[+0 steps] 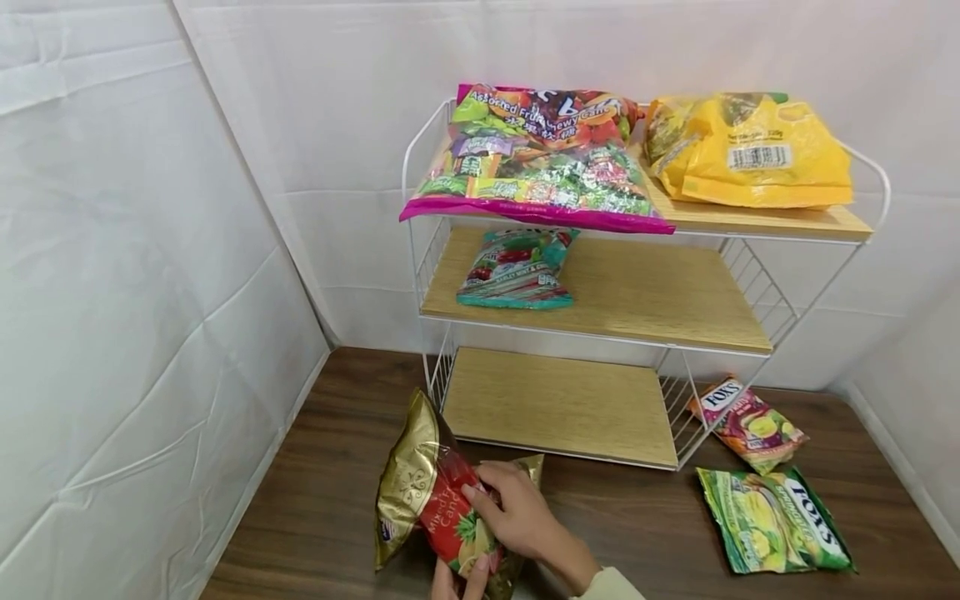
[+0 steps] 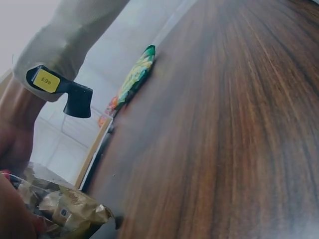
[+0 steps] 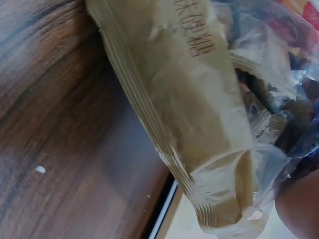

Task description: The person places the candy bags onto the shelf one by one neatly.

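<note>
A gold and red bag of mixed fruit candy (image 1: 453, 512) is tilted just above the table, in front of the rack. My right hand (image 1: 517, 510) grips its right side, with the thumb lying across the red front. At the lower edge of the bag my left hand (image 1: 463, 583) holds on with its fingers against the front; most of this hand is cut off by the frame. A gold end shows beyond the right hand. In the right wrist view, the gold sealed end of the bag (image 3: 184, 99) meets a clear part with wrapped candies inside.
A white wire rack with wooden shelves (image 1: 562, 400) stands behind. Its top bears an assorted chewy candy bag (image 1: 540, 158) and a yellow bag (image 1: 765, 158); a teal bag (image 1: 517, 271) lies on the middle shelf. Purple (image 1: 753, 425) and green Fox's bags (image 1: 772, 521) lie at right.
</note>
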Motion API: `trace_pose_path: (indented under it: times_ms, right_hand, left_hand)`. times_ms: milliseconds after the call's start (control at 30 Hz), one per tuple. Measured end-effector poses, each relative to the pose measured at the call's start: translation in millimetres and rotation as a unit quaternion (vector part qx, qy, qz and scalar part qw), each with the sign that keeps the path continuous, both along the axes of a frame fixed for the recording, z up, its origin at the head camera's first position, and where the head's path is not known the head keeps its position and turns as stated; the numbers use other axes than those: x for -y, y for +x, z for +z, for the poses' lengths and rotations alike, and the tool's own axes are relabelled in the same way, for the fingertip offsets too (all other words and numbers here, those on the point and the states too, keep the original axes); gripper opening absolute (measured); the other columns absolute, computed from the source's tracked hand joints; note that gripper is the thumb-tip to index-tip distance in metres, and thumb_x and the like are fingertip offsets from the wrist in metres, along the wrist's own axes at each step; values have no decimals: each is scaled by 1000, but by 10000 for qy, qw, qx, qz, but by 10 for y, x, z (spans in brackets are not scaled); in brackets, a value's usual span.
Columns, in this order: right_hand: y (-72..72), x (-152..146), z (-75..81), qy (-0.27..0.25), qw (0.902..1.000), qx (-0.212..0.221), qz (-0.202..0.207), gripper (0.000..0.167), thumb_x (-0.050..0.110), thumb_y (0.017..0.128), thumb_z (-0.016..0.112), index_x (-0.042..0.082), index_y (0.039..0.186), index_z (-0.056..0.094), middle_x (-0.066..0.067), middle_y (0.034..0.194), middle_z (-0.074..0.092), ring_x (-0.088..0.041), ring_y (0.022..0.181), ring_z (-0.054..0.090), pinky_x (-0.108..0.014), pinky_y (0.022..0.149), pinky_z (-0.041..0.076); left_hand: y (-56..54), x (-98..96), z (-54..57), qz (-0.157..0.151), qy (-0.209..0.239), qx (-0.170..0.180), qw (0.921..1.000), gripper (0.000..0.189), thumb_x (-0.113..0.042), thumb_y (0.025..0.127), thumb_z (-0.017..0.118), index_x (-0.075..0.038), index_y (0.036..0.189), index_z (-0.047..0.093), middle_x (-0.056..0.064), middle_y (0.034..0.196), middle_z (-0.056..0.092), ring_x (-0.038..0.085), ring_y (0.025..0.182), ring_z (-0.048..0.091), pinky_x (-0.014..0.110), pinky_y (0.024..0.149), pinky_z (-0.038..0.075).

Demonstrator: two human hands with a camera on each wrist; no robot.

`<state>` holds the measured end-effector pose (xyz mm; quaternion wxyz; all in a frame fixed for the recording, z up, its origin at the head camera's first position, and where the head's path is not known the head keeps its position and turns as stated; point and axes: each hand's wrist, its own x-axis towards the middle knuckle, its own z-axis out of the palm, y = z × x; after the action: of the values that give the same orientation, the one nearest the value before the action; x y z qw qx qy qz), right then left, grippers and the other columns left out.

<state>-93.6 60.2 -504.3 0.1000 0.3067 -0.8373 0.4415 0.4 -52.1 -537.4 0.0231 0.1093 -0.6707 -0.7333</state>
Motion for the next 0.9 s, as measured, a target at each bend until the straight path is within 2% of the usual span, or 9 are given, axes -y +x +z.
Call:
trace_pose_path:
  times_ms: [133,200,433,633,800,900]
  right_hand:
    - [40,-46,60,-72,10000,37,-34,12,24,98,55,21,94,66,13,90,64,-9,87,59,-36,79,47]
    - [59,-68,85,-156,9998,58,-53,12,23,98,55,21,94,66,11,93,65,-10,89,60,-37,80,48]
    - [116,-172,177,-772,9965,295,-127,14,16,97,55,19,104,68,5,102,66,-13,93,60,-36,80,49]
    - [164,-251,276,-960,9948,94,-335,16,11,94,59,18,105,69,4,106,67,-15,97,60,-37,83,49]
    - [214,-311,387,-1294,9912,74,-252,17,6,94,58,16,105,68,1,107,67,-17,97,60,-34,78,50]
    - [244,-347,451,-1452,9890,137,-246,18,6,95,58,16,106,67,0,107,66,-16,94,60,-32,73,51]
  left_hand:
    - [36,10,105,-168,-321,211,9991,56,-23,93,63,11,132,43,20,117,60,29,100,61,38,82,50]
    - [49,5,149,-132,-522,160,9984,53,-22,93,63,11,130,45,18,115,62,27,99,61,38,82,50]
    - [49,-27,262,-6,-1309,-220,9911,42,-21,91,65,7,121,55,12,104,65,23,89,62,35,74,51]
    - [44,-48,358,122,-1970,-535,9789,35,-21,89,67,2,115,61,8,98,63,22,86,56,39,70,48]
    - [19,-66,445,67,-2194,-1018,9703,29,-18,89,66,-2,113,61,7,98,60,19,86,55,36,68,48]
    - [-11,-63,517,-143,-1997,-1090,9737,30,-17,91,65,-1,115,60,9,101,58,21,89,55,34,70,49]
